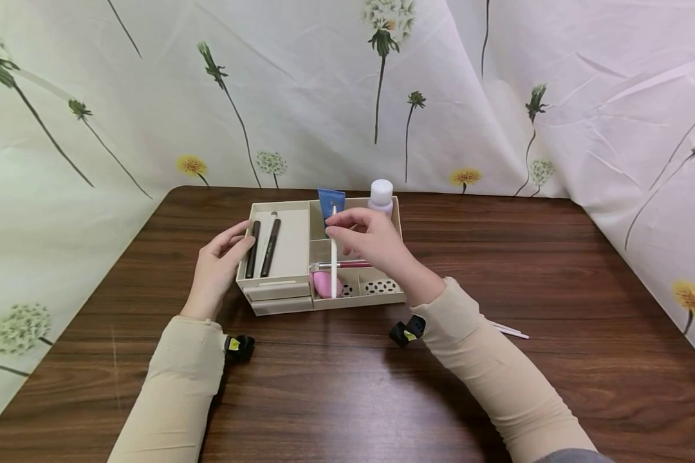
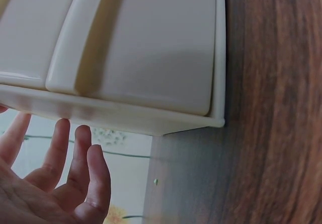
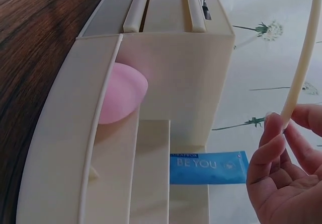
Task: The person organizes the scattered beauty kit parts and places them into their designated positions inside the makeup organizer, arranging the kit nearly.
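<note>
A cream desk organizer (image 1: 292,241) with two drawers stands on the table. My left hand (image 1: 215,267) rests at its left side, loose fingers touching the outer wall, thumb at the top rim beside the dark pens (image 1: 271,247). Over the right compartments my right hand (image 1: 367,239) pinches a slim white stick (image 1: 334,270) near one end, between thumb and fingertips. In the right wrist view this stick (image 3: 303,58) looks smooth and round-ended. Below it sit a pink makeup sponge (image 1: 324,284) and a red-handled brush (image 1: 353,263); a blue tube (image 1: 331,200) stands behind.
A white-capped bottle (image 1: 381,193) fills the organizer's back right compartment, partly hidden by the right hand. Thin white sticks (image 1: 511,330) lie on the brown table (image 1: 347,386) by the right forearm. A flower-patterned cloth (image 1: 318,96) hangs behind the table.
</note>
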The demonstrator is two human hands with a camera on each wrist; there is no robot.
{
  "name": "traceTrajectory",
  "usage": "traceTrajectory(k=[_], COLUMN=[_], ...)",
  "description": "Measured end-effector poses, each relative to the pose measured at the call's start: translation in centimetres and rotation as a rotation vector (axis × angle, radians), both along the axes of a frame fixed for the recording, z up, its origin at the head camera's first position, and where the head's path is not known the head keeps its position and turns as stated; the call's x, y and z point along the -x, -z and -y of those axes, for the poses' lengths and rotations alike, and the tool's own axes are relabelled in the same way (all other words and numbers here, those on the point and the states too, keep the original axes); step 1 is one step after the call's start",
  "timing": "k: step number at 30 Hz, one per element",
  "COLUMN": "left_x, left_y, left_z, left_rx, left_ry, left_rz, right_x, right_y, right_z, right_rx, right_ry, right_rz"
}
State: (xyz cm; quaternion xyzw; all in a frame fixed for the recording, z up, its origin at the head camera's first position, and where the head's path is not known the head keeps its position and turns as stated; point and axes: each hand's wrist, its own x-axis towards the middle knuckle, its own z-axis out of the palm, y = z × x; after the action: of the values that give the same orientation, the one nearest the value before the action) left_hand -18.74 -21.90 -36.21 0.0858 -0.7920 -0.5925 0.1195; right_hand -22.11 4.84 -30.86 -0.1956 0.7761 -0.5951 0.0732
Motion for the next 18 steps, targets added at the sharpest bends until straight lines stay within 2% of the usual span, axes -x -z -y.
traceTrajectory(k=[9,18], left_x=[0.0,0.0], left_y=[0.0,0.0], left_z=[0.0,0.0], left_rx=[0.002,-0.010], left_ry=[-0.001,0.003], left_rz=[0.009,-0.001], right_x=[0.8,1.7], right_y=[0.0,0.2], right_z=[1.5,3.0], right_rx=[0.000,-0.019], right_ry=[0.013,0.002], right_rz=[0.025,0.014])
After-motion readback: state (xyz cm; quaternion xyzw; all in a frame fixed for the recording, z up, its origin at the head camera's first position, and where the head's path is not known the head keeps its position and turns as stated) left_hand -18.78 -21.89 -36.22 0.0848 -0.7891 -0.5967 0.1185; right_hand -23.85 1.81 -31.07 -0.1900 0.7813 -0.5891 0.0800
